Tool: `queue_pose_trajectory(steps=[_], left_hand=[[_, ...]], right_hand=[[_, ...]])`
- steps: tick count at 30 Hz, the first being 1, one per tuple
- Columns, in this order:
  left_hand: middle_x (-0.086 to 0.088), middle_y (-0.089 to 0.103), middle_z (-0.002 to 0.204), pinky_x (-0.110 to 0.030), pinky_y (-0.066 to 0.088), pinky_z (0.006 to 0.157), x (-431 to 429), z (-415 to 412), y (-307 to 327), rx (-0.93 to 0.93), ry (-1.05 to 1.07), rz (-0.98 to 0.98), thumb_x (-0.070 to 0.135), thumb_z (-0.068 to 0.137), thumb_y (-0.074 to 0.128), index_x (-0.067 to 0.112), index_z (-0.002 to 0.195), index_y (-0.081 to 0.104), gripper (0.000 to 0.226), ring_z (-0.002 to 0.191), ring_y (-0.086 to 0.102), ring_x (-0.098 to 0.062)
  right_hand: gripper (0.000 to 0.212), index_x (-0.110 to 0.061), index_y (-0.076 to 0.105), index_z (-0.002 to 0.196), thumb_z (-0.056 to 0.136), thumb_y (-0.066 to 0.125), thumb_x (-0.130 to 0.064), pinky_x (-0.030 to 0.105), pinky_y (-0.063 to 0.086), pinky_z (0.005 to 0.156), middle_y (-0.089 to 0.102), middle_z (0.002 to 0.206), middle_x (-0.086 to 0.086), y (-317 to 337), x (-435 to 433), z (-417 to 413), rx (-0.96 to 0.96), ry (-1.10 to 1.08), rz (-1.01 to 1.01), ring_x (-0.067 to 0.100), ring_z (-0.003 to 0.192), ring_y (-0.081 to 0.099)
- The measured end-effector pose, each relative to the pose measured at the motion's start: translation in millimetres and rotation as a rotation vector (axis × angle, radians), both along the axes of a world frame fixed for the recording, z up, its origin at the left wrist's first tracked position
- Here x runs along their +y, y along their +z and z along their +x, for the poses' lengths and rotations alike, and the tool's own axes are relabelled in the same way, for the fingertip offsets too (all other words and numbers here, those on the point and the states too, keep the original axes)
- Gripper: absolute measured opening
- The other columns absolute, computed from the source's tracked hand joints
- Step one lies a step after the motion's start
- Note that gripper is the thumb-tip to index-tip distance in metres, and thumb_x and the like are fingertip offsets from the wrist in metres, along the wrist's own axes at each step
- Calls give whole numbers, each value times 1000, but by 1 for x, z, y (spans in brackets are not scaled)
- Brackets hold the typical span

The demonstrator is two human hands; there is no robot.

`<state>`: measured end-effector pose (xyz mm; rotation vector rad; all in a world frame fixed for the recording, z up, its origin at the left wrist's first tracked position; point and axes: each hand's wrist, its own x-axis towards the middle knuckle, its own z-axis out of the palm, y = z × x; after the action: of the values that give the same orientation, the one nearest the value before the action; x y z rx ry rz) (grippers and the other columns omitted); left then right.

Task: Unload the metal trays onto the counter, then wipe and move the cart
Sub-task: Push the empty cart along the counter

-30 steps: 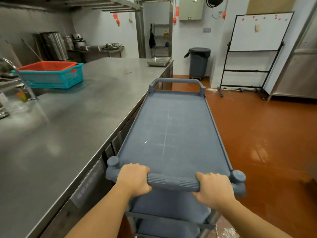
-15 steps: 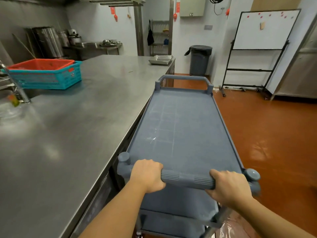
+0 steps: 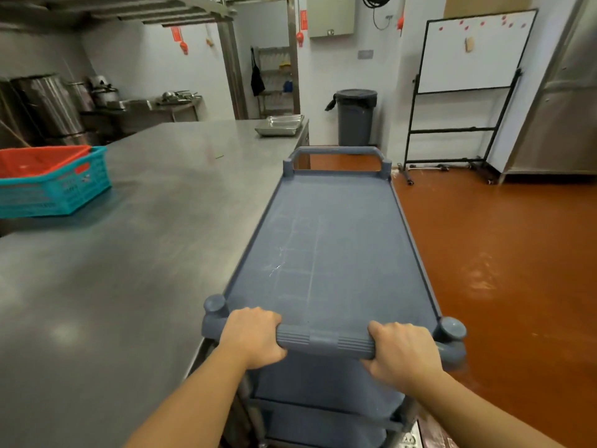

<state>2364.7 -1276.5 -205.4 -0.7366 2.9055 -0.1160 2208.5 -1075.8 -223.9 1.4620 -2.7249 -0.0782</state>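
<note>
Grey-blue plastic cart [image 3: 326,247] stands at 6 o'clock in the head view, its long side close along the steel counter [image 3: 129,270], which fills 7 to 11 o'clock. The left hand [image 3: 252,337] and the right hand [image 3: 403,350] each curl their fingers round the ribbed near handle [image 3: 326,342], one at either end. The metal trays [image 3: 280,125] sit on the counter's far corner at 12 o'clock, seemingly stacked, though blur hides the count. A teal basket [image 3: 55,189] sits at 9 o'clock.

No legible text; the red wall signs [image 3: 174,33] are too blurred.
</note>
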Motion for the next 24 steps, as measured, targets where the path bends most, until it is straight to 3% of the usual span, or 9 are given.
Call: queue_pose_trajectory(steps=[14,20,24], left_hand=[[-4,67,92,-32,36,64,-114,-159,-1,37,-75,13,48,76,56,21,94,63,33,86,63,-29],[-8,68,93,-33,38,66,-166,-226,0,50,-116,78,43,80,58,15,97,63,32,87,63,-31],[-7,67,93,-34,37,66,-200,-268,1,42,-125,88,42,81,57,16,96,62,31,87,63,-31]], right_hand=[[41,-26,43,87,77,42,-65,32,41,58,63,81,-4,1,-115,-163,53,-60,46,20,80,64],[39,-26,45,90,74,43,-62,31,44,62,55,76,-7,8,-166,-228,25,-111,82,14,83,64],[39,-26,46,90,74,43,-61,31,45,62,60,78,-6,7,-200,-272,48,-124,90,14,81,64]])
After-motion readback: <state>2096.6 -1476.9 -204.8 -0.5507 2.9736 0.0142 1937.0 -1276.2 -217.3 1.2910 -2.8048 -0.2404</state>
